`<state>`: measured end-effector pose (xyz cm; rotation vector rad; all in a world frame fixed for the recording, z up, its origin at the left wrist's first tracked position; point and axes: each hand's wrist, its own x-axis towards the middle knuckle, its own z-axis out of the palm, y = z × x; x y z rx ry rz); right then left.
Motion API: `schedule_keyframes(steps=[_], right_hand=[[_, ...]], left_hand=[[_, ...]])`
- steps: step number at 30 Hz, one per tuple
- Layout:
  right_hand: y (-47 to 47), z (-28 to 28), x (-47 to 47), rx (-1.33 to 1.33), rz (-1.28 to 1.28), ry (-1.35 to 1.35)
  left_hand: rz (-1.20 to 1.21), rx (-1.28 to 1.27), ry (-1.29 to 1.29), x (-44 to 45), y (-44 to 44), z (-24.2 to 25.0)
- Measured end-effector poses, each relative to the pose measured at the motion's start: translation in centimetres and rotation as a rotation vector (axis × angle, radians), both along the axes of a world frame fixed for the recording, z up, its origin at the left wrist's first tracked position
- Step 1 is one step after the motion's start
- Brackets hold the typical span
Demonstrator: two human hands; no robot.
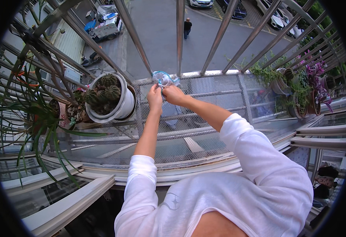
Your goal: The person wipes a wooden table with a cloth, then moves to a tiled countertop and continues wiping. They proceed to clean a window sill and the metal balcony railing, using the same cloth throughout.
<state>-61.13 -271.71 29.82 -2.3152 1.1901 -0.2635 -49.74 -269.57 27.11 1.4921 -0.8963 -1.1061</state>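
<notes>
Both my arms reach out over a metal mesh shelf (220,91) inside a barred window cage. Crumpled white and teal material (164,78), thin and possibly plastic or netting, lies at the shelf's outer edge by the vertical metal bars (179,38). My left hand (155,96) pinches its near side, fingers bent. Right beside it, my right hand (173,94) is closed on the same material, the two hands almost touching. The fingertips are partly hidden. To the left of my hands stands a white pot (125,102) of round cacti (109,89).
Long-leaved plants (53,127) and bare branches crowd the left side. Potted green and purple plants (315,77) stand at the right. White window frames (72,204) border the near side. Beyond the bars, a person (187,28) is on the road below, with parked cars (201,3) and a loaded cart (106,29).
</notes>
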Motion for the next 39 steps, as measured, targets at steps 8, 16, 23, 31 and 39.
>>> schedule_keyframes(steps=[8, 16, 23, 31, 39], right_hand=[[2.2, -4.4, -1.9, -0.036, -0.083, -0.096], [8.3, -3.8, -8.8, -0.159, -0.089, -0.110], [10.6, -2.6, -12.1, -0.119, -0.223, -0.094], [5.6, -2.2, -9.1, 0.127, -0.647, -0.193], [1.2, -0.3, -6.4, 0.509, -0.728, -0.396]], left_hand=[[-0.177, 0.000, -0.555, -3.0, 2.9, 0.5], [-0.494, -0.246, -0.592, -5.9, 7.5, -0.2], [-0.587, -0.271, -0.562, -8.6, 10.4, 0.0], [-0.318, -0.142, -0.484, -7.4, 7.8, 1.8], [-0.420, -0.016, -0.943, -4.0, 7.9, -0.9]])
